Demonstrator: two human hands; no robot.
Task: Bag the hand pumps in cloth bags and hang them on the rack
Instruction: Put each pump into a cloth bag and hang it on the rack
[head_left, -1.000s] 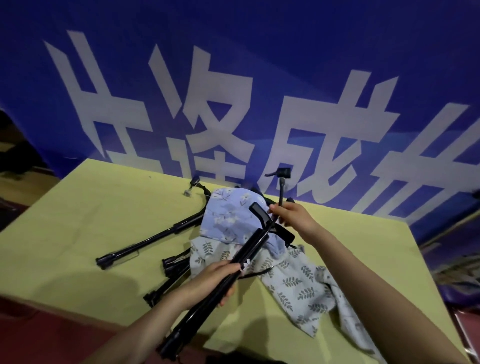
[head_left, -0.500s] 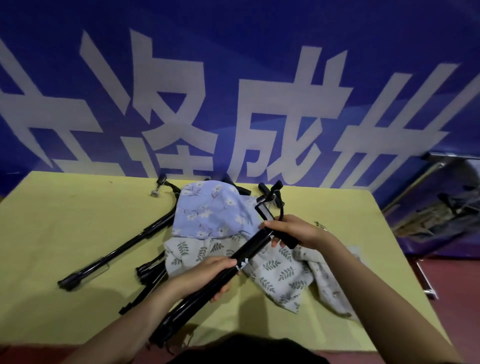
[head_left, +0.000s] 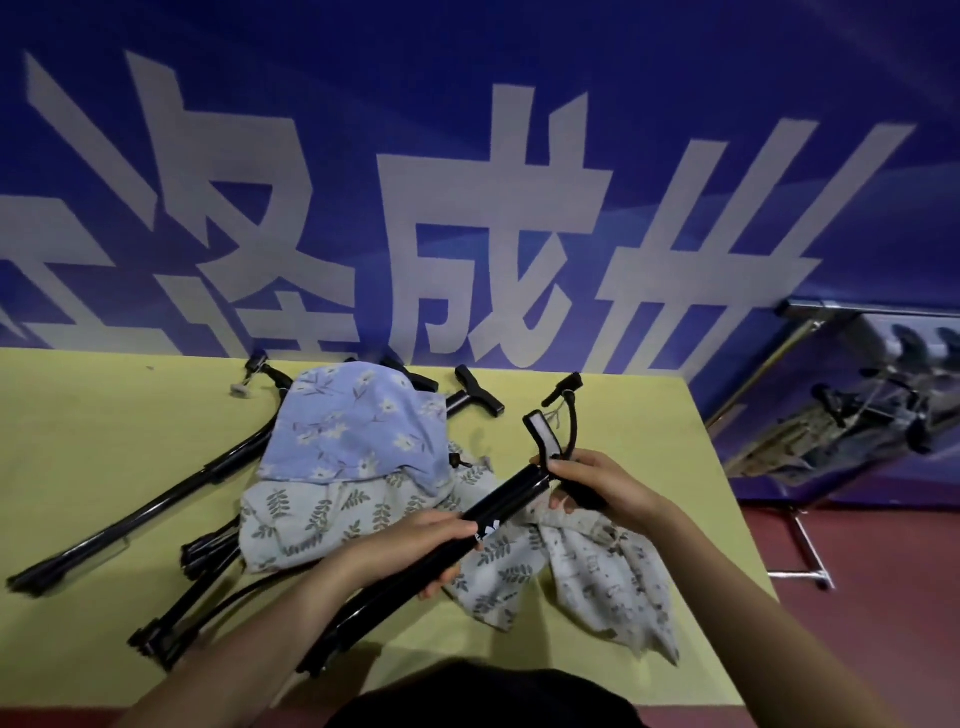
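Observation:
I hold a black hand pump (head_left: 511, 496) slanted above the yellow table (head_left: 93, 447). My left hand (head_left: 415, 540) grips its barrel near the middle. My right hand (head_left: 597, 480) grips its top end at the T-handle, with the hose curving up behind. Under the pump lie cloth bags: a blue flowered bag (head_left: 353, 431) on top of a pale leaf-print bag (head_left: 332, 519), and another pale bag (head_left: 597, 577) bunched to the right. More black pumps (head_left: 135, 514) lie on the table to the left, partly hidden by the bags.
A blue banner (head_left: 467, 171) with large white characters stands right behind the table. A metal rack (head_left: 810, 395) with dark items hanging on it stands at the right, beyond the table's edge, over red floor (head_left: 852, 597).
The view has swung to the right, bringing the rack into sight. My right hand has shifted along the pump's handle end; my left hand keeps its grip on the barrel.

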